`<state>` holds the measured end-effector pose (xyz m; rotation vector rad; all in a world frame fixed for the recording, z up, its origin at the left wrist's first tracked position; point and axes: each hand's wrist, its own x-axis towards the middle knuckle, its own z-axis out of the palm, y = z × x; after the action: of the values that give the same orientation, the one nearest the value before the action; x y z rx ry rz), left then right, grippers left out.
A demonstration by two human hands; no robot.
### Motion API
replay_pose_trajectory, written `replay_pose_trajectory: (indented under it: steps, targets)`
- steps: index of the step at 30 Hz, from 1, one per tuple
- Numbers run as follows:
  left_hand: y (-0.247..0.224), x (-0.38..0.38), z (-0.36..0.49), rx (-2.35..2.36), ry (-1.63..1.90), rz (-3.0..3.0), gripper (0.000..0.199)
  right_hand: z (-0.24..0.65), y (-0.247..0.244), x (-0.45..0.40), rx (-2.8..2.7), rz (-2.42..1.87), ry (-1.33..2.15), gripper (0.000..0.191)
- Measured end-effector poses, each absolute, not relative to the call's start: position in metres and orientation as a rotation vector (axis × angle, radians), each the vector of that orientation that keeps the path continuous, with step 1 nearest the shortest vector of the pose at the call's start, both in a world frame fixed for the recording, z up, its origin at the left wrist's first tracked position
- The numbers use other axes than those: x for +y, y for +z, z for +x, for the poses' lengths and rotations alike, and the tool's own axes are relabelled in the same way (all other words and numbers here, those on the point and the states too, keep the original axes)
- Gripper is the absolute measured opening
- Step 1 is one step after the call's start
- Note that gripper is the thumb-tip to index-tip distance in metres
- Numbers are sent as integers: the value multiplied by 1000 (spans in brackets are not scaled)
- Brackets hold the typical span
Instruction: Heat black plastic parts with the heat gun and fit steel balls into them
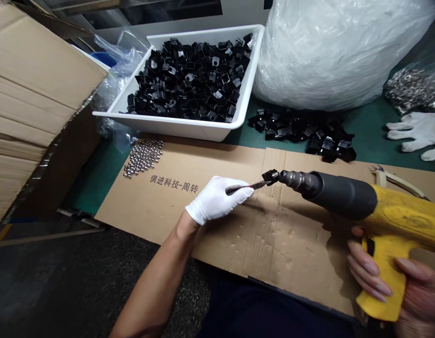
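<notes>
Nearest me, low on the right, the bare right hand (419,293) is curled closed around the grip of a yellow power tool (407,211); across from it the left hand (219,199), in a white glove, is closed on a slim metal tool (257,186); at that tool's tip sits a small black piece (269,176), right by the stepped metal nozzle (298,180), though I can't tell whether the two touch.

Under the hands lies a flat cardboard sheet (147,206) with printed characters; pliers (381,177) rest at its right, and small metal pins (143,157) are grouped at its far left corner; a cardboard box (34,94) stands off to the left.

Beyond the sheet, on the green tabletop (372,117), loose black pieces (301,129) lie heaped beside a white bin (168,120) full of similar ones; a loose white glove (419,134) lies to the right; behind are a bulky plastic bag (330,51) and shiny metal parts (412,89) in clear plastic.
</notes>
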<state>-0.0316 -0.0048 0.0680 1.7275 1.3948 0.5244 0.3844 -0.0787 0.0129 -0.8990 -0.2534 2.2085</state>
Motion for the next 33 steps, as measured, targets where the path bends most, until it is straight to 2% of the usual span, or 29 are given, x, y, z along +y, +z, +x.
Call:
replay_pose_trajectory:
  steps: [33]
  targets:
    - [52,-15,-4,1474,808,1673,42,370,34,-70,-215,-931,2203,42]
